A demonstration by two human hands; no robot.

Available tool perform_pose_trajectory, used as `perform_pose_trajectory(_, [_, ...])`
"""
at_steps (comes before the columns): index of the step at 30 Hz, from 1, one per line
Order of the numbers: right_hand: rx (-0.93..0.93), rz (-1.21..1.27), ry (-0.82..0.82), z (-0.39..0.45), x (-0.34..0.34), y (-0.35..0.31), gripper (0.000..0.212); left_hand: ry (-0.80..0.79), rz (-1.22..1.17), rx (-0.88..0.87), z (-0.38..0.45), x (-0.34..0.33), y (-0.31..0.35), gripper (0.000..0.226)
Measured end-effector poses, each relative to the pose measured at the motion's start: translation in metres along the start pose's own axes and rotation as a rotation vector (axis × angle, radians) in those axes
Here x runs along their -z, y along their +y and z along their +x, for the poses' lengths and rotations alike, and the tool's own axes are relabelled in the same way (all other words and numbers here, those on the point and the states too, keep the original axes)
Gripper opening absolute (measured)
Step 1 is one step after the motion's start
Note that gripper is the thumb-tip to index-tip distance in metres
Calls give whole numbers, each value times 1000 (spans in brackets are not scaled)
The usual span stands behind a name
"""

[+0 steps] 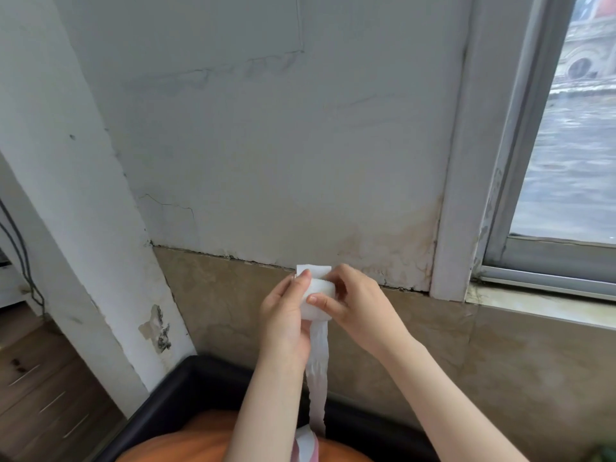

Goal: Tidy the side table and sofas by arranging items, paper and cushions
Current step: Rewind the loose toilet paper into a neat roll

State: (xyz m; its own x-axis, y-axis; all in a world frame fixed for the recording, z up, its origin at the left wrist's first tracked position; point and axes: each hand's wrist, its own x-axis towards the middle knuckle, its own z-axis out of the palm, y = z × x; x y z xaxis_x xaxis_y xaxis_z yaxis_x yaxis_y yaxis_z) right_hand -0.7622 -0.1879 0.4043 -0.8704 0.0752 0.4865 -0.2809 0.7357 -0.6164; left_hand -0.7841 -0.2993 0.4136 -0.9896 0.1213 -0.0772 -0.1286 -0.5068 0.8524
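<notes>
Head view gives me a wooden floor [43, 388] at far left, then a white pillar [66, 208] with chipped paint, a cracked, stained wall [266, 145] over a tan stone skirting [466, 355], and one window [566, 145] at right. Low in frame I see one black sofa back [206, 378] with one orange cushion [200, 441] against it. Both my hands are raised before the wall: the left hand [286, 321] and right hand [356, 305] pinch one roll of white paper [316, 295] between them, fingers curled on it, its loose strip [318, 378] hanging down to the cushion
</notes>
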Motion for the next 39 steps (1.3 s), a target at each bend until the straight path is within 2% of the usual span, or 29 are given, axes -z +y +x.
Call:
perform_pose_trajectory(1, [30,26,28,-2,-1,2,36,46,-30,19,1,-1,-2,10])
perform_pose_trajectory(3, [171,-34,20,-5,-3,10,55,94,-106,78,0,-3,-2,12])
perform_pose_trajectory(5, [281,-161,16,-8,-6,15,67,61,-171,128,-1,-5,0,17])
perform_pose_trajectory(9, [305,-178,109,-9,-3,18,47,-20,-252,257,-5,-5,8,27])
perform_pose_trajectory(12, [320,-166,54,-8,2,20,49,-46,-263,413,-3,1,15,35])
perform_pose_trajectory(14, [324,-151,30,-10,3,20,48,-71,-210,450,0,3,18,33])
perform_pose_trajectory(16, [322,-136,9,-12,2,19,41,-79,-143,432,1,3,18,27])
perform_pose_trajectory(19, [300,-108,-10,-14,3,20,40,-73,-112,384,2,0,15,32])
perform_pose_trajectory(23, [233,-56,-106,-10,11,22,43,-71,11,226,6,3,2,39])
perform_pose_trajectory(27, [139,-12,-230,-7,16,23,39,-193,164,137,6,2,3,42])
perform_pose_trajectory(30, [61,30,-260,-7,20,21,32,-299,228,65,5,4,7,46])
perform_pose_trajectory(32, [24,22,-253,-7,24,17,35,-362,252,22,5,6,7,50])
perform_pose_trajectory(34, [-36,18,-176,-5,24,13,37,-314,218,-18,4,3,6,36])
perform_pose_trajectory(36, [-40,29,-9,-4,18,11,26,-157,150,-15,4,-3,4,23])
perform_pose_trajectory(37, [-8,14,67,-3,15,10,30,-86,104,2,4,-7,3,20])
perform_pose_trajectory(39, [124,-85,115,-1,8,13,52,2,29,44,3,-12,1,20])
